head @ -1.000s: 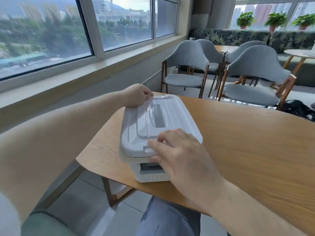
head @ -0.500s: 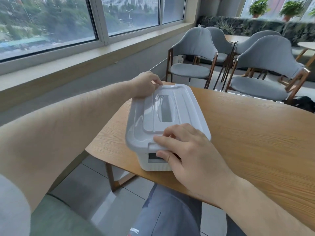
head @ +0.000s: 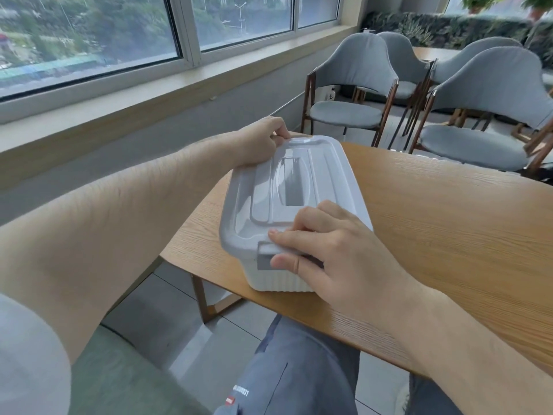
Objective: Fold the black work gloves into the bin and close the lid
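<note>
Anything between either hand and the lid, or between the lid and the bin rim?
Nothing visible. The left hand grips the far end of the lid, the right hand pinches its near end, and the lid sits on the bin.

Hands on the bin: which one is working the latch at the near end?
The right hand: its thumb and fingers pinch the near-end latch of the bin. The left hand grips the lid at the far end.
</note>
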Demonstrator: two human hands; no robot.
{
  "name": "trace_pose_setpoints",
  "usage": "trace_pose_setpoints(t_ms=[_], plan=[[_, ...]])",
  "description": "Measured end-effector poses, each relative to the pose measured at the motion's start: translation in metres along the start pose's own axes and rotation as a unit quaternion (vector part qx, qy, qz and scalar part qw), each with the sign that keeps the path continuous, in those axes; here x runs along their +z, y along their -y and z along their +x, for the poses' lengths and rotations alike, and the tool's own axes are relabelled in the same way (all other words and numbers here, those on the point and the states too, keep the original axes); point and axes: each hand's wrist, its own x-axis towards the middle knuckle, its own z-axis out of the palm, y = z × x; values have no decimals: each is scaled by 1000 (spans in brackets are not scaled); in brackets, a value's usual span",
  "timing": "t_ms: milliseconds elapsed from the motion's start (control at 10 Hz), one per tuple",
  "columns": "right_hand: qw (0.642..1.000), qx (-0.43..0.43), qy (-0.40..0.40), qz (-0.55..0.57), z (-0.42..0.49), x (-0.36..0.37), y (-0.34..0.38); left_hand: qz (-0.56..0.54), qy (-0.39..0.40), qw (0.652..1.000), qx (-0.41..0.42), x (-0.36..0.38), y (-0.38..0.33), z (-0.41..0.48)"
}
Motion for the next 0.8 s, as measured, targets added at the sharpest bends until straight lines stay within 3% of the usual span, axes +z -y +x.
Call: trace_pose_setpoints(t_ms=[500,800], plan=[[992,75,28,95,15,-1,3,-9,-76,993,88,3,3,-2],[974,142,79,159,26,-15,6,62,-100,985,128,1,-5,-8]])
